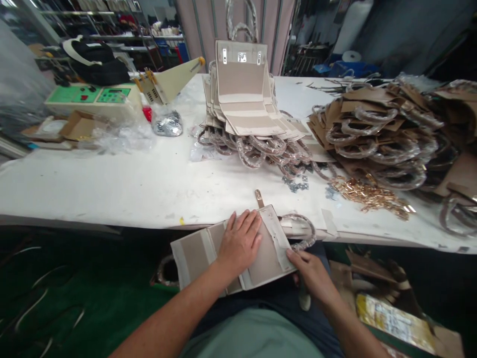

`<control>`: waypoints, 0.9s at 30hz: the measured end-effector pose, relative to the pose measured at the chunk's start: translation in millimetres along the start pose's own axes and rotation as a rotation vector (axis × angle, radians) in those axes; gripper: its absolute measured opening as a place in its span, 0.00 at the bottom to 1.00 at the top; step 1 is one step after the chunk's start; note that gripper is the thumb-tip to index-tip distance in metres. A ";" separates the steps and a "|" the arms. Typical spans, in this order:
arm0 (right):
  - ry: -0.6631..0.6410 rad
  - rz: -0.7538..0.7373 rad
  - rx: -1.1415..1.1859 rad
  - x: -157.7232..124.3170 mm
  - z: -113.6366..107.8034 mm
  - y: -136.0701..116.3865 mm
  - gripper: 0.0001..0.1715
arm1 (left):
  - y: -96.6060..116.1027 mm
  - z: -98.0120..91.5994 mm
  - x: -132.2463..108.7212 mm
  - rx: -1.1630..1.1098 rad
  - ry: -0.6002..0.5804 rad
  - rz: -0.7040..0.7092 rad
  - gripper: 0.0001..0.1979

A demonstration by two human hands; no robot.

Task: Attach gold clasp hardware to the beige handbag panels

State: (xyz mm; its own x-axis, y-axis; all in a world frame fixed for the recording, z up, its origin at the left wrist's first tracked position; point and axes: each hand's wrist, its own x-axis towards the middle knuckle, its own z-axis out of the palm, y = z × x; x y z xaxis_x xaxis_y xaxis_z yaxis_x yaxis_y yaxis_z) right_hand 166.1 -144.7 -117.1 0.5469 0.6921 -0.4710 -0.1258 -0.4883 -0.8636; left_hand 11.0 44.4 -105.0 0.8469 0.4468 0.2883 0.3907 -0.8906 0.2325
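Note:
A beige bag panel [265,258] lies at the table's front edge, over my lap, with its lining side up. My left hand [240,242] rests flat on it, fingers stretched out. At the panel's right edge my right hand [306,266] pinches the corner between thumb and fingers. A plastic-wrapped handle [307,231] loops out beyond that edge, and a narrow strap with a gold metal piece [259,198] sticks out from the panel's top onto the table.
Stacked beige bag panels [242,89] stand at the back middle. Brown wrapped pieces [372,129] pile up at right, behind gold hardware [372,195]. A green-faced machine [89,97] and an open carton [80,127] sit at left. Below right is a box with a yellow packet [395,323].

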 end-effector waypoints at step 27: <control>-0.045 -0.714 -1.300 63.7 -2.3 -96.8 0.25 | -2.9 10.9 8.2 -0.055 0.005 0.020 0.29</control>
State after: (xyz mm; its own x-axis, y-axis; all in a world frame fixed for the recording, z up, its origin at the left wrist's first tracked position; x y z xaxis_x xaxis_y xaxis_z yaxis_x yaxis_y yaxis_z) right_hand 215.0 -54.6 -63.1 0.1446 0.9881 -0.0524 0.9758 -0.1511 -0.1581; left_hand 20.8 49.7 -113.5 0.8524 0.4295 0.2982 0.3532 -0.8935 0.2775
